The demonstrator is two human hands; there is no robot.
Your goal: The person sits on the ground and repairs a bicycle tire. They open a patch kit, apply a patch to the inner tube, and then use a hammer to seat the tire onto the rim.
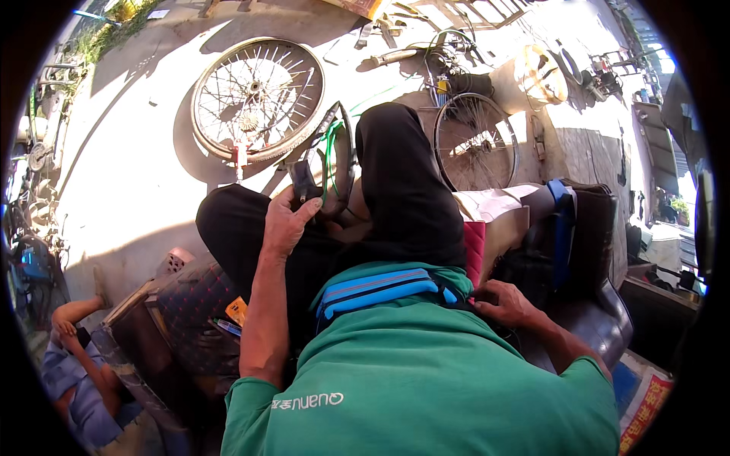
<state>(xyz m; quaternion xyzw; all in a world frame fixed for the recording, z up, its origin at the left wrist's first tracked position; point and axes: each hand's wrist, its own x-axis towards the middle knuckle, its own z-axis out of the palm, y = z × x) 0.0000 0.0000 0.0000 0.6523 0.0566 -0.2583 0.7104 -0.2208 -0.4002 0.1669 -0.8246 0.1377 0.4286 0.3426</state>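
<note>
On pale, sunlit ground (129,190) near a silver-rimmed, wire-spoked bicycle wheel (253,89), the person's left hand (284,226) pinches what looks like a black rubber inner tube (303,178) between the knees; whether the right hand (506,304), by the hip, grips anything cannot be told. Work looks unfinished, the tube in hand, what is left unclear. White lettering (308,400) marks the green cloth shirt (441,380); pale characters, a red paper sheet (648,403).

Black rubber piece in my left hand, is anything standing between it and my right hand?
Yes. In the head view, your bent right leg in black trousers lies between the black rubber piece in your left hand and your right hand. The red quilted panel stands just beyond that leg, near the right hand.
</note>
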